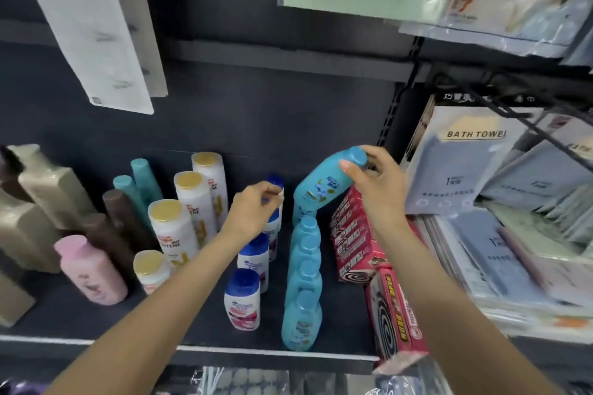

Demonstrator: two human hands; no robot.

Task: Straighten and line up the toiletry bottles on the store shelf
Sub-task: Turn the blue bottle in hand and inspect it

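On the dark shelf [96, 314], the right hand [378, 183] grips a light-blue bottle [324, 183] by its cap, fingers and thumb curled round the top; the bottle is tilted, its cap leaning toward the shelf's right end, its base at the back of a row of light-blue bottles [303, 285] running from the back to the front edge. Its label writing is too blurred to read. The left hand [253, 212] pinches the top of a white bottle with a dark-blue cap [275, 183] at the back of a row of white and blue bottles [247, 295]; their labels are not legible. Left of these stands a row of white gold-capped bottles [179, 221], one reading "PANTENE". A pink bottle [93, 269] stands near the front left. Red boxes [356, 234] lie just beside the blue row. At the right end, hanging packets [465, 163] read "BATH TOWEL".
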